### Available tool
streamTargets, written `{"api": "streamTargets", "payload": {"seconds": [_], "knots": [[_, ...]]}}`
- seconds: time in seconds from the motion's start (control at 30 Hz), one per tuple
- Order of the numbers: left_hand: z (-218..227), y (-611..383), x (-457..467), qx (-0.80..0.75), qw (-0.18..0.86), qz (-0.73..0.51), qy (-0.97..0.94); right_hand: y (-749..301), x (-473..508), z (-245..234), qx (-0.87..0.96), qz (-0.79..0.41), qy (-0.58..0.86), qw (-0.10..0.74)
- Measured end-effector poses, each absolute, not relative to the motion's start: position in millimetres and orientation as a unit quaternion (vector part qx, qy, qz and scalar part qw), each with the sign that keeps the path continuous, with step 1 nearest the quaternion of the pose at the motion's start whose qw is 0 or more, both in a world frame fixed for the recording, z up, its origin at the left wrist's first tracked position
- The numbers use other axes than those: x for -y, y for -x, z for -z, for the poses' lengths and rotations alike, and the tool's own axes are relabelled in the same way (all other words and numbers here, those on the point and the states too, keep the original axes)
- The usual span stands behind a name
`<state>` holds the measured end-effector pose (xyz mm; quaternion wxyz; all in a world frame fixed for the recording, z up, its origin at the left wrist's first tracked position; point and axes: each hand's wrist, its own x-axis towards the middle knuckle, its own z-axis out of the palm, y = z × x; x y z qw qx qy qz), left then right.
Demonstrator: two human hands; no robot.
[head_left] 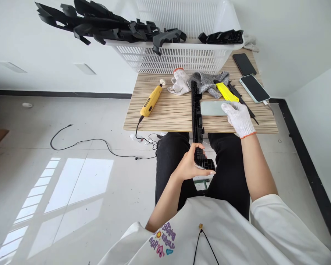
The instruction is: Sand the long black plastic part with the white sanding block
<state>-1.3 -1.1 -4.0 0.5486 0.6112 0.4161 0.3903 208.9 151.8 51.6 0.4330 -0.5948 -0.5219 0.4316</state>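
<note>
The wood-grained table (172, 114) carries a white basket (179, 56), a yellow rotary tool (151, 101), a white glove (180, 82) and two phones (255, 88).

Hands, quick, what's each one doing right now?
Left hand: closed, holding the near end of the long black part.
Right hand: gloved, fingers on the right end of the pale strip; whether gripping it cannot be told.

You wore a white short-sleeved top (228, 232), purple-lettered print (162, 240) on its front, black cord (201, 231) at a gold-coloured eyelet (200, 226); black trousers (230, 162). Your right hand (237, 115) wore a white, orange-edged glove (241, 123); your left hand (189, 164) was bare.
</note>
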Motion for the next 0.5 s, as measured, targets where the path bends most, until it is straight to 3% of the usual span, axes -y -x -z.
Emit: {"api": "streamTargets", "payload": {"seconds": [0.23,0.5], "knots": [[4,1,1,-0.410,0.554,-0.395,-0.607,-213,-151,-50,0.493,-0.442,0.577,0.478],[4,1,1,-0.412,0.559,-0.389,-0.606,-218,-141,-50,0.507,-0.533,0.496,0.461]]}}
